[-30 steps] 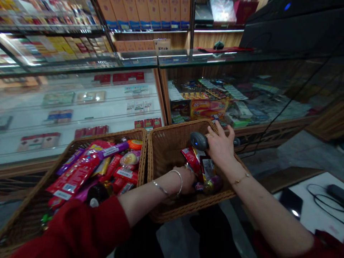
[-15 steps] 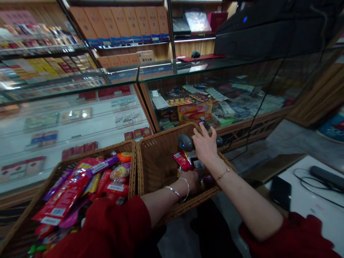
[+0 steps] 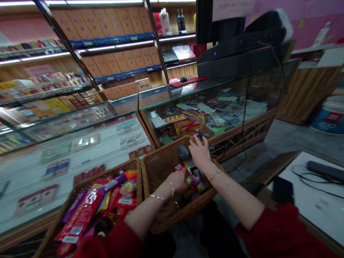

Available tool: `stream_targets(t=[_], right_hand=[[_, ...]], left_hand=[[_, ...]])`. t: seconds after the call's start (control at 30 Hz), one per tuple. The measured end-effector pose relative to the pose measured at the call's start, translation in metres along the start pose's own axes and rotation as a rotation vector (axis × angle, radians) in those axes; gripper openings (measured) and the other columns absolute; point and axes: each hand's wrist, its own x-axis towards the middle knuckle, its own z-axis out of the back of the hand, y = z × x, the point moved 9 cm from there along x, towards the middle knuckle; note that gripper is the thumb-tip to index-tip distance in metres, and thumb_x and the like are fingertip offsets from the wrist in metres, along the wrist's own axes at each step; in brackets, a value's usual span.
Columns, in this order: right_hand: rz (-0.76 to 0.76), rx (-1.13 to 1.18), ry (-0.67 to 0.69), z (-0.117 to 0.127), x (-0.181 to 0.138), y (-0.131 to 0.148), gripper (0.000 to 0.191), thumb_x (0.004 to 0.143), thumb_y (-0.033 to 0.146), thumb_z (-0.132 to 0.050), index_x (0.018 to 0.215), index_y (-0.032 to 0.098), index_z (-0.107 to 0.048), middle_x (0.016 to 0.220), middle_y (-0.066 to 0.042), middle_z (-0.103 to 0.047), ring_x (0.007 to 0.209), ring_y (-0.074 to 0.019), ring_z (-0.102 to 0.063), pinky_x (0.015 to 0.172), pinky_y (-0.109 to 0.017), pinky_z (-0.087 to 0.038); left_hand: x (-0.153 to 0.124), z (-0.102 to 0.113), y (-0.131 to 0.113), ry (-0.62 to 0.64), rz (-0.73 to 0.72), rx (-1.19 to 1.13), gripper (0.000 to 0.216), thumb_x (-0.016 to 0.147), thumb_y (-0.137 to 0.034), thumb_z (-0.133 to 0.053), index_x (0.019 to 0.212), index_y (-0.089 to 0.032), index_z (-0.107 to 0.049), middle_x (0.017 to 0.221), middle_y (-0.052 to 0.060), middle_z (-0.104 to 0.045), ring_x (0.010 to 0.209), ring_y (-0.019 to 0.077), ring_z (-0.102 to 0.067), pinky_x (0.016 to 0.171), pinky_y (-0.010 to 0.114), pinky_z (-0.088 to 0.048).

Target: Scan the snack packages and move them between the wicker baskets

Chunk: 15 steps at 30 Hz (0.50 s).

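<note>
My right hand (image 3: pixel 200 154) is over the far right rim of the right wicker basket (image 3: pixel 158 218), gripping a dark grey barcode scanner (image 3: pixel 183 152). The scanner's head, with a small blue light, faces left, and its handle end shows past the hand. Inside that basket, my left hand (image 3: pixel 177 180) has its fingers closed at a purple and yellow wrapped candy (image 3: pixel 192 180); the fingertips are partly hidden. Several wrapped sweets lie beneath, among them a red packet (image 3: pixel 179 167). To the left, another wicker basket (image 3: pixel 139 179) holds many red and purple packets (image 3: pixel 87 206).
Ahead stands a glass display counter (image 3: pixel 231 125) containing an orange box (image 3: pixel 189 124) and small packs. A black cable (image 3: pixel 245 104) hangs down its front. On the right, a white table (image 3: pixel 317 190) bears a phone (image 3: pixel 282 190) and a dark bar-shaped device (image 3: pixel 325 171).
My left hand has come up and left inside the basket, and the purple and yellow candy now shows at its fingers. My right hand stays on the scanner. The view has tilted upward.
</note>
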Motion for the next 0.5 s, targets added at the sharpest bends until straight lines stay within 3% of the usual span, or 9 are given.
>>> stream_targets(t=[0.13,0.23,0.4,0.5], right_hand=[[-0.002,0.014,-0.015,-0.001,0.0,0.001,0.036,0.083,0.008,-0.046,0.108,0.02,-0.07,0.138,-0.01,-0.059,0.143,-0.028,-0.032,0.114,-0.056,-0.013],[-0.004,0.022,-0.022,-0.001,0.0,0.002,0.037,0.084,0.007,-0.044,0.108,0.02,-0.07,0.137,-0.01,-0.059,0.142,-0.028,-0.034,0.113,-0.057,-0.013],[0.004,0.037,-0.039,-0.001,-0.003,0.005,0.036,0.086,0.008,-0.043,0.108,0.019,-0.069,0.137,-0.009,-0.06,0.142,-0.0261,-0.034,0.113,-0.053,-0.014],[-0.001,0.053,-0.057,-0.003,-0.005,0.006,0.037,0.084,0.005,-0.043,0.108,0.018,-0.068,0.136,-0.007,-0.061,0.142,-0.0248,-0.034,0.114,-0.051,-0.013]], left_hand=[[-0.031,0.028,0.029,-0.153,0.027,-0.175,0.035,0.079,-0.036,-0.061,0.11,-0.021,-0.059,0.109,0.008,-0.072,0.101,0.0242,-0.067,0.089,0.034,-0.051],[-0.053,0.041,0.047,-0.299,0.002,-0.443,0.043,0.084,-0.033,-0.055,0.125,-0.024,-0.05,0.106,0.002,-0.07,0.095,0.0179,-0.066,0.089,0.031,-0.049],[-0.063,0.046,0.065,-0.446,-0.156,-0.867,0.037,0.091,-0.035,-0.046,0.124,-0.02,-0.052,0.114,0.005,-0.066,0.097,0.015,-0.062,0.09,0.029,-0.049],[-0.061,0.045,0.077,-0.481,-0.106,-1.022,0.042,0.094,-0.042,-0.042,0.13,-0.022,-0.049,0.109,0.005,-0.066,0.094,0.0146,-0.063,0.085,0.028,-0.051]])
